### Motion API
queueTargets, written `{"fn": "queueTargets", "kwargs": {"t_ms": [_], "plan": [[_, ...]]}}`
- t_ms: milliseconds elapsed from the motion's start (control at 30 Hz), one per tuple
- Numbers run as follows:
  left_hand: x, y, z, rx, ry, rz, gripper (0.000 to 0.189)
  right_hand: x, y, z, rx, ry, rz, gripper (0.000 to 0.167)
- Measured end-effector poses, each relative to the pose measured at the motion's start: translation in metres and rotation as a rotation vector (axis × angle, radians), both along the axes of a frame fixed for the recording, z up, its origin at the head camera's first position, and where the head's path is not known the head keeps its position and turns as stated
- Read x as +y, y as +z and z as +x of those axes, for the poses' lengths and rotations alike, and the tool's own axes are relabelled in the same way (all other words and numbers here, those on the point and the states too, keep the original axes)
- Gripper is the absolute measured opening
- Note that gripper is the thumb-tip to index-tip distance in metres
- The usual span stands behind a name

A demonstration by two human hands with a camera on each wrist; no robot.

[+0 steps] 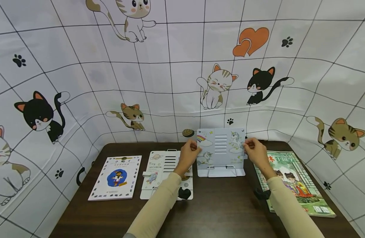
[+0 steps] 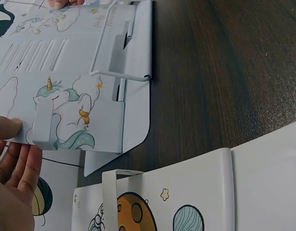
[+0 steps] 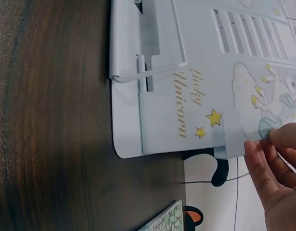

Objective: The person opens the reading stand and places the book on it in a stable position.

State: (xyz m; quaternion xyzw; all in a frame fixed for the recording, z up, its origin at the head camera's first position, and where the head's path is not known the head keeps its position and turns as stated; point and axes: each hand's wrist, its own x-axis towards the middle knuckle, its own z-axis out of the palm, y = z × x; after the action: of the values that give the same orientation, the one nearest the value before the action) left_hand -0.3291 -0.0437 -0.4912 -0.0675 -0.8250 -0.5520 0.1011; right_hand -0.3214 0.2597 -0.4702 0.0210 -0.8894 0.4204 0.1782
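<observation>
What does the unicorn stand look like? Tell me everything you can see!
The unicorn stand looks like pale painted metal. Its raised panel shows unicorns, clouds, a rainbow and gold stars around a column of slots. Lower down are a white wire holder and a flat base on the dark table. Clips sit at both sides, where the left hand and right hand pinch the edges.

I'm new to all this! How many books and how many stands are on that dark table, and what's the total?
Stands: 2 (unicorn stand, Tiny Universe stand)
Books: 2 (white-covered book, green-covered book)
Total: 4
</observation>
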Motion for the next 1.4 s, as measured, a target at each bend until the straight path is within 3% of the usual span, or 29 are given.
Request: {"fn": "queueTargets", "kwargs": {"t_ms": [100, 267, 400, 500, 600, 833, 933, 1067, 1233, 1400], "plan": [[0.002, 0.001, 0.004, 0.041, 0.037, 0.012, 0.020, 0.006, -0.001, 0.005, -0.004, 0.008, 0.010, 0.022], [0.014, 0.007, 0.015, 0.208, 0.141, 0.042, 0.012, 0.028, -0.008, 0.018, -0.011, -0.003, 0.089, 0.020], [0.034, 0.018, 0.029, 0.289, 0.070, 0.004, 0.005, 0.049, -0.012, 0.030, -0.030, -0.024, 0.148, 0.020], [0.052, 0.024, 0.043, 0.250, -0.035, -0.007, 0.006, 0.064, -0.015, 0.039, -0.076, -0.027, 0.181, 0.022], [0.071, 0.024, 0.058, 0.167, -0.137, 0.010, 0.010, 0.078, -0.017, 0.048, -0.132, -0.033, 0.212, 0.025], [0.109, 0.013, 0.087, -0.075, -0.319, 0.059, 0.015, 0.112, -0.016, 0.062, -0.229, -0.117, 0.284, 0.031], [0.121, 0.007, 0.096, -0.184, -0.354, 0.100, 0.018, 0.122, -0.013, 0.066, -0.277, -0.131, 0.292, 0.036], [0.135, 0.000, 0.108, -0.263, -0.388, 0.102, 0.022, 0.135, -0.014, 0.071, -0.340, -0.163, 0.303, 0.044], [0.148, -0.006, 0.119, -0.322, -0.410, 0.091, 0.022, 0.151, -0.022, 0.074, -0.431, -0.211, 0.421, 0.044], [0.157, -0.011, 0.125, -0.309, -0.407, -0.035, 0.022, 0.162, -0.029, 0.076, -0.561, -0.209, 0.446, 0.053]]}}
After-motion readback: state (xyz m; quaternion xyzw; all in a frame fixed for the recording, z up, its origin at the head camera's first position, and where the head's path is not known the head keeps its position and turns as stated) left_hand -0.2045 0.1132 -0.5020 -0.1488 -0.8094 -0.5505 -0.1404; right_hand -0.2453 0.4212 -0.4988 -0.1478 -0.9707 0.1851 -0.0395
